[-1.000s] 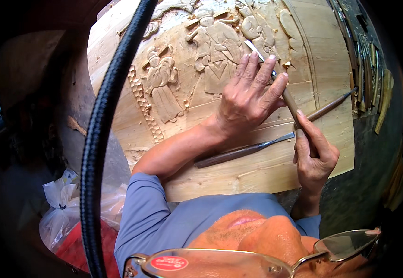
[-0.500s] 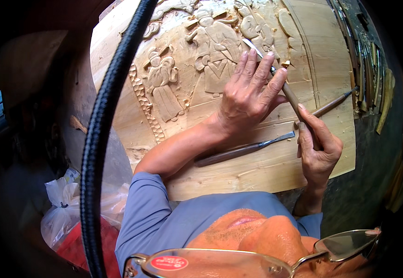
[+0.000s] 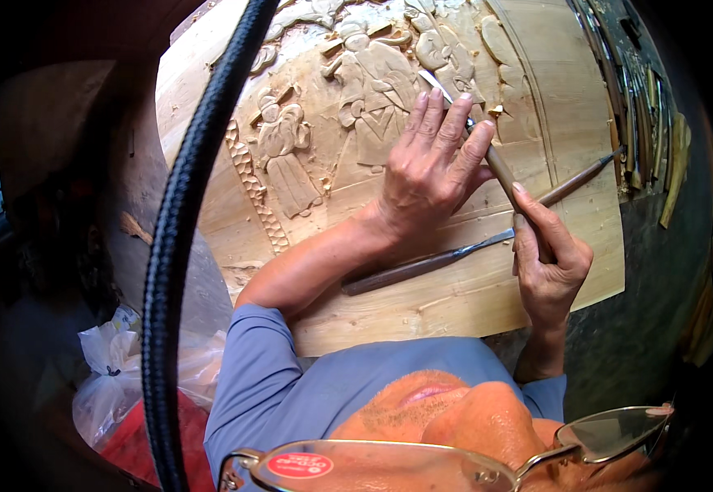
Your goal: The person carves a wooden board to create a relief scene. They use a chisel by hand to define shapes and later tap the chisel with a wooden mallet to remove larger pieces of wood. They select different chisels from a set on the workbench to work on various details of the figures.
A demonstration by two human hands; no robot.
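In the centre of the frame, the left hand lies flat, fingers spread, on the carved wooden panel, steadying the blade of a carving chisel. At right, the right hand is closed round that chisel's wooden handle. A second chisel lies loose on the panel just below the left wrist.

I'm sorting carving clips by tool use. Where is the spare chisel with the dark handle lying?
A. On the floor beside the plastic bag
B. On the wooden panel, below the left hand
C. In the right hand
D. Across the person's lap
B: the spare chisel lies flat on the wooden panel, just below the left hand; the right hand grips a different chisel.
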